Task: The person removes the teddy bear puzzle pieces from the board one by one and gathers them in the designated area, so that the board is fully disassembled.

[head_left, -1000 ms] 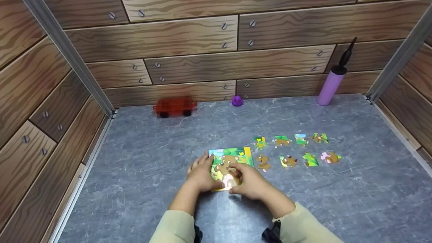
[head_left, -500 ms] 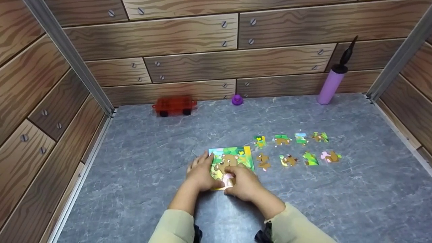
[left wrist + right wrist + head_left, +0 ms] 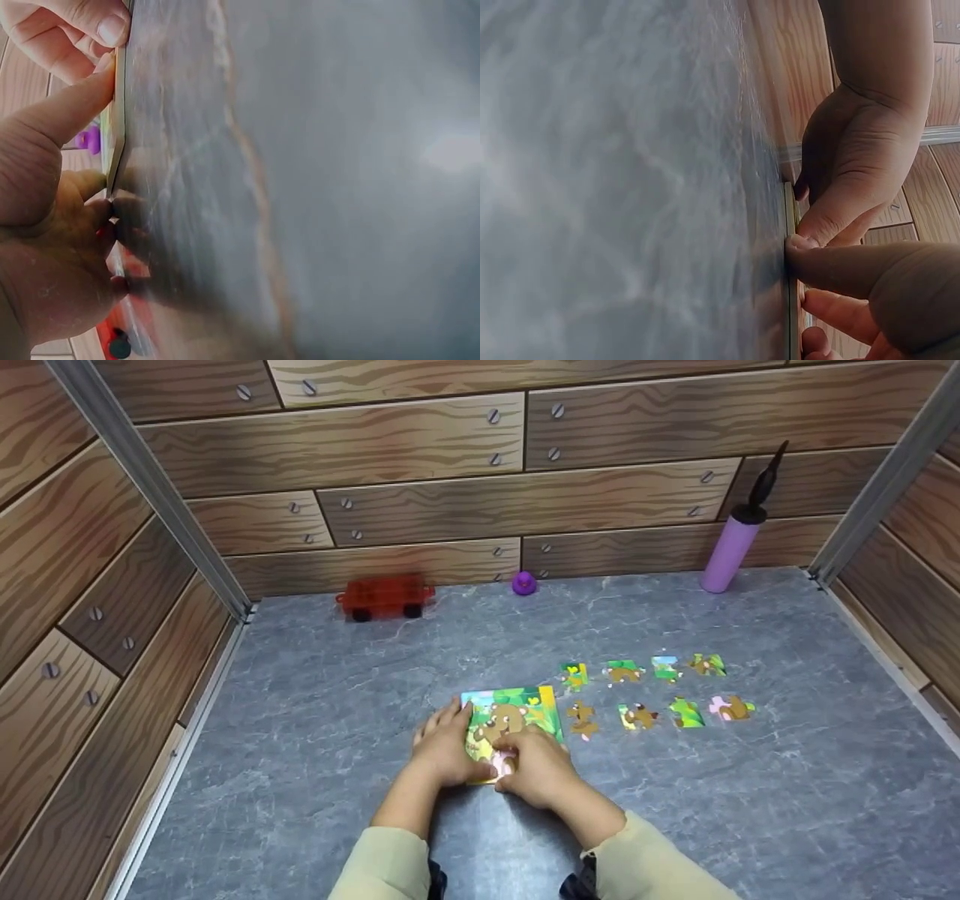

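Observation:
A square jigsaw puzzle (image 3: 528,697) with a brown bear picture lies flat on the grey table. My left hand (image 3: 441,750) rests along its left side, fingers extended, while the thumb (image 3: 79,105) lies on the front edge in the left wrist view. Over the front right part, my right hand (image 3: 541,769) bends its index finger onto the surface and sets its thumb (image 3: 840,266) against the front edge, gripping the puzzle there. Its palm and fingers hide the lower right of the picture. To the right lie several loose puzzle pieces (image 3: 639,715) in two rows.
Along the back wall (image 3: 420,521) stand a see-through red toy wagon (image 3: 385,596), a small purple rubber duck (image 3: 524,583) and a purple hand pump (image 3: 730,553) with a black nozzle. Wood-patterned panels enclose the table (image 3: 322,675) at the back and both sides.
My right hand has shifted slightly left and settled lower on the puzzle, its fingertips now nearer the left thumb. The left hand and loose pieces have stayed in place.

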`<action>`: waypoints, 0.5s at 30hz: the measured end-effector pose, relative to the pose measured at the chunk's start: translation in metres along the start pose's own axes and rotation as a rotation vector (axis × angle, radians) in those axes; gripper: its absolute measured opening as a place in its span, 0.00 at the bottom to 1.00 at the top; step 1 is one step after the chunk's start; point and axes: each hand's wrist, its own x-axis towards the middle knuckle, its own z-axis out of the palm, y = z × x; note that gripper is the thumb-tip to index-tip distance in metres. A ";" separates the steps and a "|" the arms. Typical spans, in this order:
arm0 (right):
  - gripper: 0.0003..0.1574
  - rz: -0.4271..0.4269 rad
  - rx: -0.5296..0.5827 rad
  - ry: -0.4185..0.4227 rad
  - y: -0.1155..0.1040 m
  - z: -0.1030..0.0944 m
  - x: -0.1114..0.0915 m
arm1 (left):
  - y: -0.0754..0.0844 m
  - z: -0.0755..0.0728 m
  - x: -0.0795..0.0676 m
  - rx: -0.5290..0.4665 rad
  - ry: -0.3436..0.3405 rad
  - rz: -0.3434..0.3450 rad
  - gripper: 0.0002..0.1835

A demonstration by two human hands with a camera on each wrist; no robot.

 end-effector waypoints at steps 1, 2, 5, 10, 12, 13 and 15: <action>0.35 0.007 -0.001 0.000 0.000 0.000 0.000 | 0.000 0.000 0.000 -0.001 -0.005 0.001 0.63; 0.34 0.013 -0.003 0.001 -0.001 0.000 0.000 | 0.001 -0.001 0.000 -0.001 -0.010 0.001 0.64; 0.34 0.023 -0.003 0.001 -0.001 0.000 0.000 | 0.002 -0.003 0.000 0.004 -0.029 0.001 0.65; 0.35 0.041 0.011 -0.002 -0.002 0.001 0.001 | 0.001 -0.005 0.001 0.018 -0.043 0.000 0.67; 0.35 0.044 0.015 0.001 -0.001 0.002 0.002 | 0.001 -0.005 0.001 0.021 -0.044 0.001 0.68; 0.34 0.045 0.017 0.004 -0.001 0.002 0.002 | 0.001 -0.005 0.000 0.019 -0.044 0.001 0.68; 0.34 0.040 0.017 0.015 -0.001 0.003 0.003 | 0.000 -0.004 0.001 0.017 -0.045 0.000 0.69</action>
